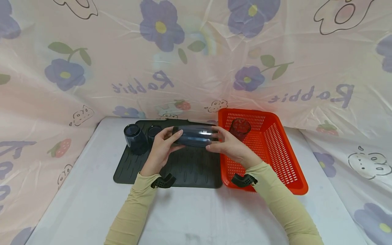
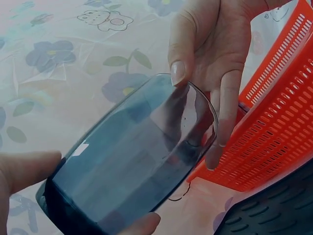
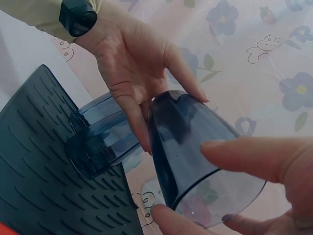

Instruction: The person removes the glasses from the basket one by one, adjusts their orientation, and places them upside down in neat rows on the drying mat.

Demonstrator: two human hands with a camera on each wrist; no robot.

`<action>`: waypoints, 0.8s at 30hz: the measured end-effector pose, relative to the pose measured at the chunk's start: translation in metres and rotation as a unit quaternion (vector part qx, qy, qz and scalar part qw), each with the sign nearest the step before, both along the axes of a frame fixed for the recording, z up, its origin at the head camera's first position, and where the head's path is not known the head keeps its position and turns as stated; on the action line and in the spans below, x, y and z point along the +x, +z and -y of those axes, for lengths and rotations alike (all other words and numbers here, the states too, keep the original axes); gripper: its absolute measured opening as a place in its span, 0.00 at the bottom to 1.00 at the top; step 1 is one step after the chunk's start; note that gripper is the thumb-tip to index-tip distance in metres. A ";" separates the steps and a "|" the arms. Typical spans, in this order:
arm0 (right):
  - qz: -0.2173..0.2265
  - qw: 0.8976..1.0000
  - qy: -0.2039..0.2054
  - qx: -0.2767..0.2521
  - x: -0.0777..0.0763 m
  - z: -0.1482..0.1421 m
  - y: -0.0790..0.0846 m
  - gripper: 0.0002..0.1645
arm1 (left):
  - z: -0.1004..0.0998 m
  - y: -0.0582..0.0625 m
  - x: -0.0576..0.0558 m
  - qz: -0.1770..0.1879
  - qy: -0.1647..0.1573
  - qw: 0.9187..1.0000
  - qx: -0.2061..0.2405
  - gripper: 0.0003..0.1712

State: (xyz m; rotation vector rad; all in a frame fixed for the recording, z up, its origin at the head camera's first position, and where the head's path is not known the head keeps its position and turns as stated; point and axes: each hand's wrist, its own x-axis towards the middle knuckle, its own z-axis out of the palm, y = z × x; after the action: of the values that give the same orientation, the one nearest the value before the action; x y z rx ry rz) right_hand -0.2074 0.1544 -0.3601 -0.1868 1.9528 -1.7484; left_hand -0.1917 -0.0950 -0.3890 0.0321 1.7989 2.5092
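Observation:
Between both hands a blue-tinted clear tumbler [image 1: 196, 135] lies sideways above the dark drying mat [image 1: 196, 170]. My left hand [image 1: 162, 146] grips its base end, thumb on one side and fingers on the other. At the rim end, my right hand [image 1: 231, 146] pinches the glass, with the thumb and fingers spread around the open mouth [image 2: 203, 117]. Behind the left hand, two more blue tumblers stand upside down on the mat, one larger [image 1: 135, 139] and one partly covered by that hand [image 1: 153, 131].
A red perforated basket [image 1: 294, 170] stands right of the mat, its left rim beside the mat's edge. Inside it, near the back left, is a red-looking glass [image 1: 240, 127]. A white table [image 1: 190, 214] lies underneath, and a patterned curtain [image 1: 196, 68] hangs behind.

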 end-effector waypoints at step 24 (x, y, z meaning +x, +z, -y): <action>-0.009 0.995 0.008 -0.097 -0.002 -0.018 0.009 0.36 | 0.011 0.011 0.006 -0.020 0.045 0.993 -0.103 0.30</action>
State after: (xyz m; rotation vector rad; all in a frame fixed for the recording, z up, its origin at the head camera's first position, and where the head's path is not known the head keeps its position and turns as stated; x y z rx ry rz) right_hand -0.2093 0.1722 -0.3508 -0.2867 1.7877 -1.9315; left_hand -0.1856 -0.1061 -0.3776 -0.0063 2.1116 2.3800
